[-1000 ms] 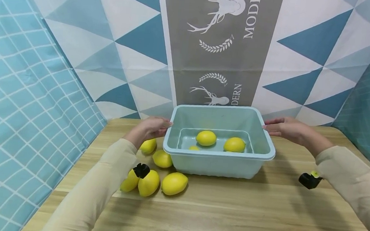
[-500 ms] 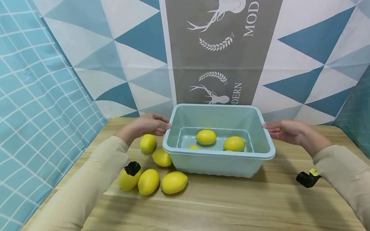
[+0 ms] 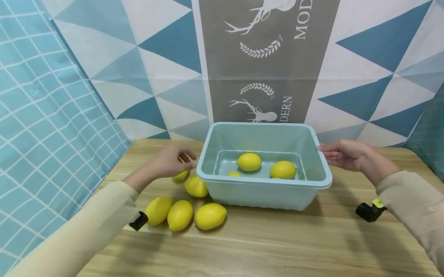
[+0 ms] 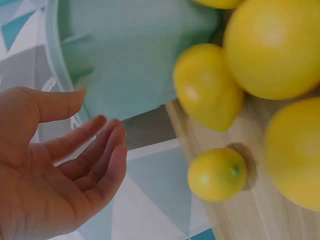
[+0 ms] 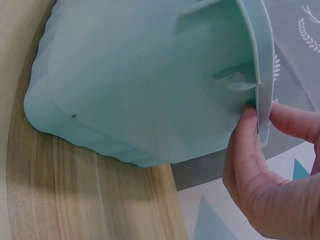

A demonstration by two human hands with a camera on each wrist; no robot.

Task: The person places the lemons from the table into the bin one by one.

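Note:
A light blue-green bin [image 3: 261, 192] stands on the wooden table with several lemons inside, among them one near its middle [image 3: 249, 162]. My right hand [image 3: 349, 156] pinches the bin's right rim; the right wrist view shows the thumb on one side of the rim [image 5: 264, 60] and fingers on the other. Beside the left rim hangs my left hand [image 3: 168, 161], fingers loosely bent and holding nothing. In the left wrist view that hand [image 4: 65, 165] is apart from the bin [image 4: 130, 55], with a lemon [image 4: 217, 174] and others off to its side.
Several lemons lie on the table left of the bin and in front of its left corner, one of them at the front [image 3: 210, 216]. Patterned cloth [image 3: 265, 50] hangs close behind the bin, and blue checked cloth [image 3: 31, 95] borders the left side.
My left hand has let go of the bin's left rim and moved down and to the left, above the lemons. My right hand stays at the right rim.

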